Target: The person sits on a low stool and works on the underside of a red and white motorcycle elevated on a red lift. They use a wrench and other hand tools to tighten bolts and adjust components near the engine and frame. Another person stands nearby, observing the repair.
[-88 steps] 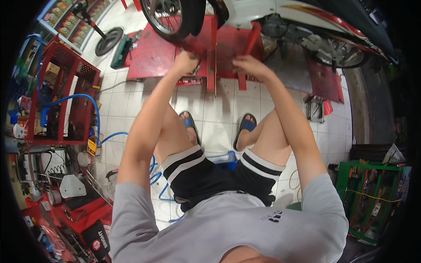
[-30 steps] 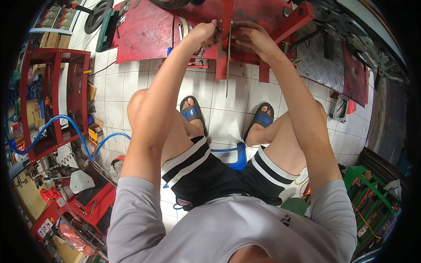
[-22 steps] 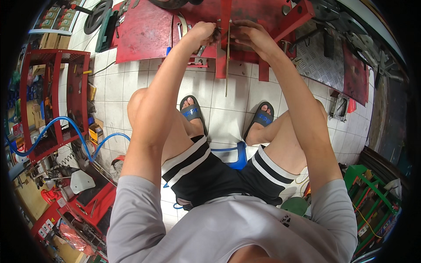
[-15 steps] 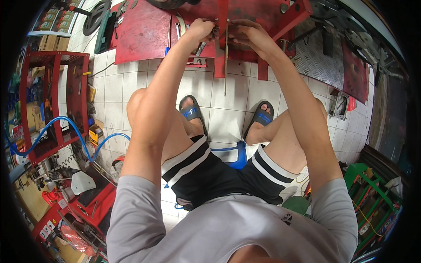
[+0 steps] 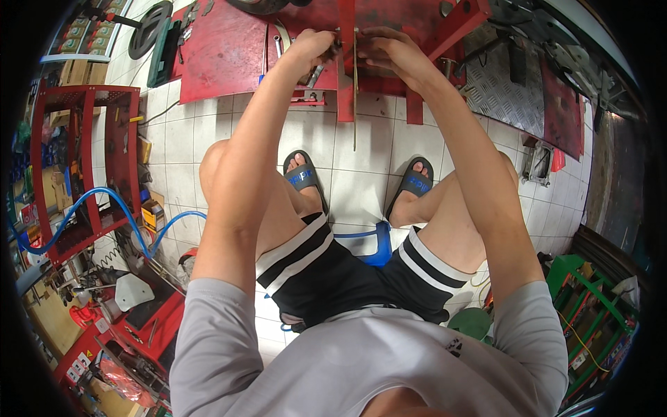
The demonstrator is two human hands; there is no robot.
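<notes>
One bare left hand [image 5: 316, 48] registers on my feed just left of the red post [image 5: 345, 87], fingers curled; I cannot tell whether they pinch anything. The right hand [image 5: 397, 54], right of the post, has fingers loosely spread near the thin rod [image 5: 355, 128], which runs just beside the post's right side. Left of the post I log a wrench [image 5: 277, 46] on the red platform [image 5: 221, 52] and, farther left, a green case [image 5: 162, 59], contents indistinct. Well right, a green rack [image 5: 568, 267] holds mixed items.
</notes>
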